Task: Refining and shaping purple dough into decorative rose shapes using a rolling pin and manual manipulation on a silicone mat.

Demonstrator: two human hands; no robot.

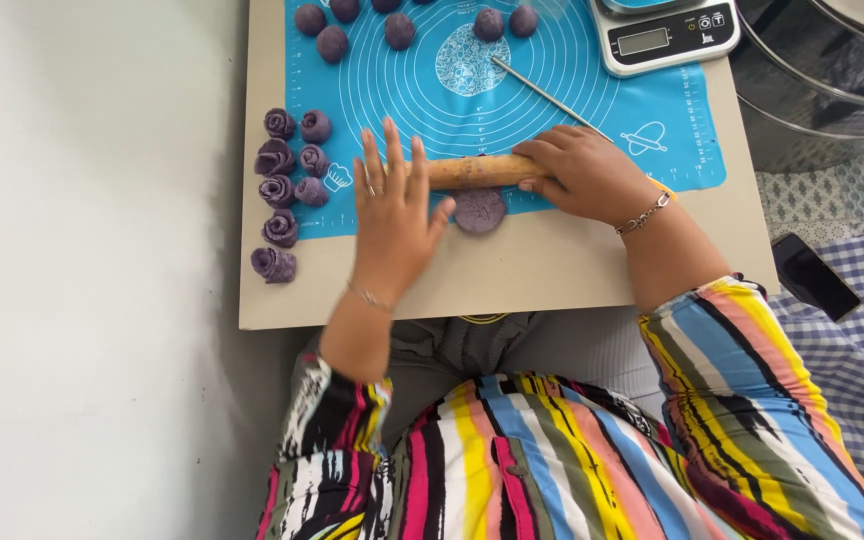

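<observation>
Striped sleeves (592, 460), both hands (392, 215) on rolling pin (477, 171), purple dough disc (479, 210)

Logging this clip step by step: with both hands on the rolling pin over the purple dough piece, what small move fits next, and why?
Probably push the rolling pin forward over the purple dough disc. The left hand lies flat on one end and the right hand on the other, and the disc shows only on the near side of the pin, small and roundish.
</observation>
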